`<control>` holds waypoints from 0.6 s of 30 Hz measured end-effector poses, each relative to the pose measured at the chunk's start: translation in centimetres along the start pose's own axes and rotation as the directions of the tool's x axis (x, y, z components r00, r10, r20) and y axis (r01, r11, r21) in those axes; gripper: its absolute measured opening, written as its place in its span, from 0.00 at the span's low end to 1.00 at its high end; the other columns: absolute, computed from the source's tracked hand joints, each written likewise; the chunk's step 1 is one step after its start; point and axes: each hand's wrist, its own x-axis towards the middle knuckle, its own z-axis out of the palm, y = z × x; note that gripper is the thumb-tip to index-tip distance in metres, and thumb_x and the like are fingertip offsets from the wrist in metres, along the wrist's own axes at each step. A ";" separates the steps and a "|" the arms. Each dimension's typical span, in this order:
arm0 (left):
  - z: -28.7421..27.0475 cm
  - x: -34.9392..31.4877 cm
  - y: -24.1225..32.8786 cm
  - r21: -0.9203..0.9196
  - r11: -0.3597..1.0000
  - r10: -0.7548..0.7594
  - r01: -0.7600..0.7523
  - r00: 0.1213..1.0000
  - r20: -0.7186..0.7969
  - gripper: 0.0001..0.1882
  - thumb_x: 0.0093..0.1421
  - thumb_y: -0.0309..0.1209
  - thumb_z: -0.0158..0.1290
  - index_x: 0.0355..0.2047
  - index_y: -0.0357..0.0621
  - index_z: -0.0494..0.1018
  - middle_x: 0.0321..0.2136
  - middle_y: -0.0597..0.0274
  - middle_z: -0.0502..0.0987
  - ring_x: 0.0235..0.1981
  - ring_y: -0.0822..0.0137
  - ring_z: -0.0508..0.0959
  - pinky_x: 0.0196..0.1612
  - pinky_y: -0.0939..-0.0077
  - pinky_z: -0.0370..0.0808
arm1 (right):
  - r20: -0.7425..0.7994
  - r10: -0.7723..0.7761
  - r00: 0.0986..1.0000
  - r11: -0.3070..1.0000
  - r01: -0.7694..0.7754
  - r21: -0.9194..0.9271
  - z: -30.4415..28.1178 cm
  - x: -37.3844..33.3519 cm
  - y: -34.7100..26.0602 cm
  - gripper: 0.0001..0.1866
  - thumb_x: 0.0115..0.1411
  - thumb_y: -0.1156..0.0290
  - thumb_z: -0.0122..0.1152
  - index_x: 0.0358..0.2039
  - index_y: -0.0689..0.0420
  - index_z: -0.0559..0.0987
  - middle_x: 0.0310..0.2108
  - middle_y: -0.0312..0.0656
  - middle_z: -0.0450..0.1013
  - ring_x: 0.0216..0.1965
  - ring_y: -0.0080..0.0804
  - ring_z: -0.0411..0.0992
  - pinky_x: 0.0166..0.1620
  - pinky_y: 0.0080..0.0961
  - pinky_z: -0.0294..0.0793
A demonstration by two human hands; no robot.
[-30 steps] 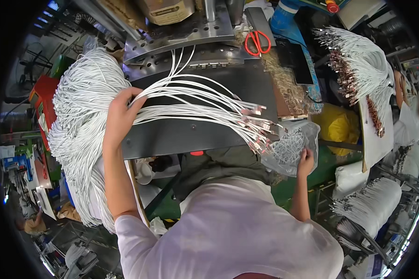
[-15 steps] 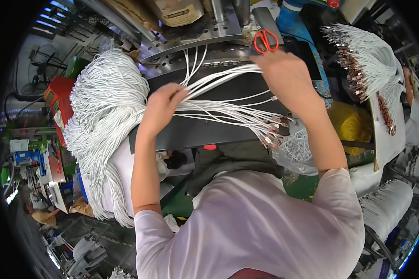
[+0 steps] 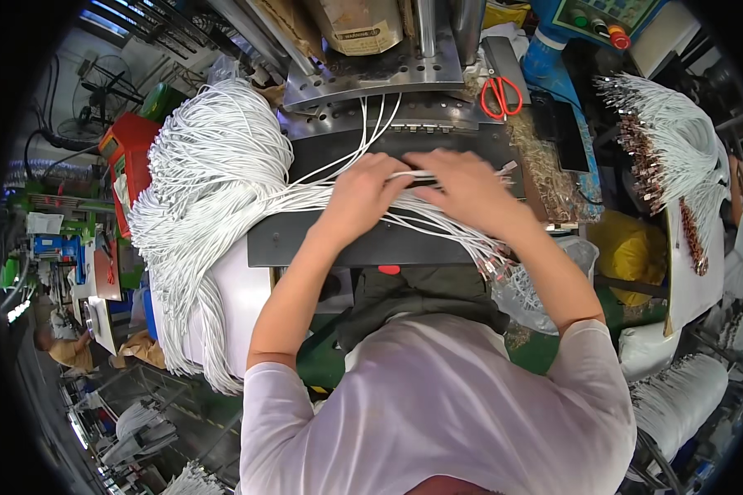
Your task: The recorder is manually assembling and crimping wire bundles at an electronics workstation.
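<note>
A bundle of thin white cables (image 3: 305,198) runs across the black work plate (image 3: 305,243) in front of me. My left hand (image 3: 362,194) is closed around part of the bundle, its fingers over the top. Just right of it, my right hand (image 3: 470,191) lies over the same cables with thumb and fingers apart; its fingertips are slightly blurred. Beyond that hand a cable end with a small connector (image 3: 506,168) sticks out. Other brownish connector ends (image 3: 494,264) hang over the plate's near right edge. Several separate cables (image 3: 366,124) reach back under the press.
A steel press (image 3: 371,81) stands behind the plate. Left is a large heap of white cables (image 3: 223,140). Red-handled scissors (image 3: 502,97) lie at the back right, near a blue bottle (image 3: 543,54). A clear bag of scraps (image 3: 545,285) hangs at the near right. More cables (image 3: 669,124) lie far right.
Both hands have come closer together and lower onto the plate. The cables that were held stretched up between them now lie with the bundle. The view has shifted slightly.
</note>
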 end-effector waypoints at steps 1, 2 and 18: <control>0.0 0.2 0.4 -0.055 0.998 0.013 -0.014 1.000 -0.007 0.09 0.66 0.32 0.56 0.37 0.39 0.79 0.32 0.54 0.81 0.36 0.51 0.79 0.41 0.61 0.75 | -0.081 0.039 0.996 0.999 -0.041 -0.018 0.4 0.2 0.0 0.17 0.61 0.72 0.59 0.51 0.52 0.80 0.43 0.45 0.79 0.45 0.51 0.76 0.50 0.42 0.74; -0.5 0.2 0.6 -0.104 0.994 0.043 -0.041 0.999 0.015 0.09 0.66 0.33 0.56 0.37 0.39 0.79 0.32 0.54 0.81 0.36 0.52 0.79 0.40 0.62 0.75 | -0.072 0.122 0.990 0.990 -0.126 -0.064 0.4 0.3 0.5 0.17 0.59 0.73 0.59 0.50 0.52 0.81 0.43 0.44 0.78 0.45 0.50 0.76 0.49 0.41 0.74; 4.6 -4.5 2.4 -0.636 0.116 -0.218 0.763 0.644 0.733 0.16 0.75 0.37 0.46 0.48 0.36 0.76 0.27 0.68 0.74 0.25 0.78 0.70 0.27 0.84 0.65 | -0.105 -0.201 0.974 0.979 0.203 0.006 1.7 -0.1 2.9 0.18 0.56 0.68 0.66 0.49 0.55 0.81 0.44 0.39 0.76 0.46 0.36 0.74 0.50 0.32 0.74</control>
